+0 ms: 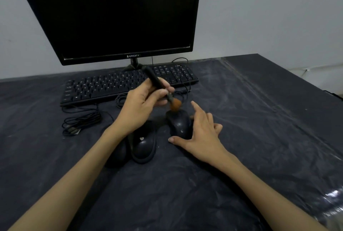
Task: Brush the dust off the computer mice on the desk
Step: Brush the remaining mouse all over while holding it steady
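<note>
Three black computer mice lie on the dark desk. My left hand [143,108] grips a black-handled brush [156,80], whose orange bristles [175,103] touch the front of the right mouse [179,124]. My right hand [199,131] holds that mouse from its right side, thumb at its rear, index finger raised. A middle mouse [143,144] with a small heart mark lies to the left. The third mouse [117,153] is partly hidden under my left forearm.
A black keyboard [104,87] and a dark monitor [118,15] stand behind the mice. Coiled black cables [79,121] lie at the left. The desk [259,119] is covered with crinkled clear plastic; its right edge runs diagonally at far right.
</note>
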`<state>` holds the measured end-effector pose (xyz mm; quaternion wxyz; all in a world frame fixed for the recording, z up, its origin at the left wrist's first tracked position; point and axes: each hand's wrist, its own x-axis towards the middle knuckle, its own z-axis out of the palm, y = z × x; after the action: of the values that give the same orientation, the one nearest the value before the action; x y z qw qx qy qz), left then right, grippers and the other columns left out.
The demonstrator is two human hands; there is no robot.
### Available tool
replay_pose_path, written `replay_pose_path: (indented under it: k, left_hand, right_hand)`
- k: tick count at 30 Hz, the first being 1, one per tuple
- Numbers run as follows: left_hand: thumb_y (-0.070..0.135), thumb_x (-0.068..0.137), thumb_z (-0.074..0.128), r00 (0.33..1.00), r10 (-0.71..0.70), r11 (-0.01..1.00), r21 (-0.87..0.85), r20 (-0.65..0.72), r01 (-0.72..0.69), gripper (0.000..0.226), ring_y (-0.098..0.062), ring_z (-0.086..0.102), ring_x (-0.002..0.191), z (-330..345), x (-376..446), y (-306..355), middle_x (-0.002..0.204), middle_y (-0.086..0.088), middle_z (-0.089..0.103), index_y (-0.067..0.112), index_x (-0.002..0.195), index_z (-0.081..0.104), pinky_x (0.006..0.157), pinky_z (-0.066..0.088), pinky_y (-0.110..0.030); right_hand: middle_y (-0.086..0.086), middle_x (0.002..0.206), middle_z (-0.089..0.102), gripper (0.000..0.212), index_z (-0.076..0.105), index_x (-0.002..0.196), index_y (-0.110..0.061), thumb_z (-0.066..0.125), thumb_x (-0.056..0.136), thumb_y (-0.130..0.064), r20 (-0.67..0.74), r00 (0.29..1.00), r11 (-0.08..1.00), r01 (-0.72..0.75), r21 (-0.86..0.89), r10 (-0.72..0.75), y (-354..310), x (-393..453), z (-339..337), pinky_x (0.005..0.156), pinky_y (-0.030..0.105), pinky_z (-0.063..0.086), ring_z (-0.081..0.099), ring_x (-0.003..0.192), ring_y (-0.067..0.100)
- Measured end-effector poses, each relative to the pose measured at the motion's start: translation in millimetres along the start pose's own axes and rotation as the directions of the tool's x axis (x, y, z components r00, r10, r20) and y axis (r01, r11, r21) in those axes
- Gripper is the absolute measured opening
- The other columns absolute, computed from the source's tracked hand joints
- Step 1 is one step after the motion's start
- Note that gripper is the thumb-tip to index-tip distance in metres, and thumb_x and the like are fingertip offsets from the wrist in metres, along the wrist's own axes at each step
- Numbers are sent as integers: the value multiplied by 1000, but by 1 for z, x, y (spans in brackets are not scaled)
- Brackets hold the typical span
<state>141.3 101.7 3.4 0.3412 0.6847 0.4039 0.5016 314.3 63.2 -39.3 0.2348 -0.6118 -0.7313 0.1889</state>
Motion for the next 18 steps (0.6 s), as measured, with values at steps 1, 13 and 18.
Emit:
replay_pose_path:
  k: [1,13,18]
  left_hand:
    - [3,95,48,999,-8,999,40,52,6,16,-5,65,103,0,-1,-1,105,-2,70,9,107,58,78,54,-19]
    - [5,96,48,989,-80,997,28,128,77,16,-6,66,102,-1,-2,0,105,-2,71,10,107,58,77,54,-18]
    - [6,95,49,998,-39,991,133,49,33,16,-3,65,101,-10,3,-1,103,3,70,15,105,59,80,54,-19]
  right_hand:
    - [-5,141,35,119,0,151,-21,71,67,-64,-2,1000,1000,-2,1,2,0,0,0,89,31,18,27,126,14]
    - [-4,138,37,123,1,151,-18,67,63,-72,-26,1000,1000,5,-26,-6,-2,-2,2,92,35,23,29,124,16]
    - [-6,137,35,126,0,151,-22,65,58,-78,32,999,996,33,-83,-30,0,0,-4,95,35,22,26,125,16]
